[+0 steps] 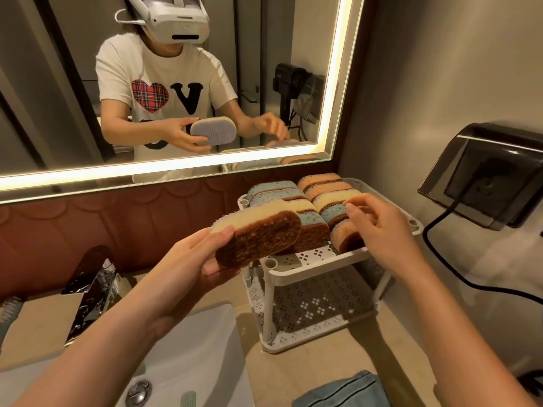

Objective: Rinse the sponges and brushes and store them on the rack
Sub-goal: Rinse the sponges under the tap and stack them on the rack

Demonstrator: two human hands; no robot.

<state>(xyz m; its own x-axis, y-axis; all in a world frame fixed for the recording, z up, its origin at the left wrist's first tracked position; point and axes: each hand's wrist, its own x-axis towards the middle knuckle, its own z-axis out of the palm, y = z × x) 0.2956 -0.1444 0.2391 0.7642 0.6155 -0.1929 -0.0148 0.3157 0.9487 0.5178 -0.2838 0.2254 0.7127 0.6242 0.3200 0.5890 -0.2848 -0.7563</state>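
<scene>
Storing: my left hand (202,255) grips a sponge (258,239) near the rack (311,274); right hand (385,227) touches stored sponges (323,188), grip unclear. Next: find a gap.

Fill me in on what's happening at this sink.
A person is loading a white two-tier rack beside the sink. The left hand holds a yellow-and-brown sponge just in front of the rack's top tier. The right hand reaches over the stored sponges standing on edge there, its fingertips on one in the right-hand row. Whether it pinches that one cannot be told.
</scene>
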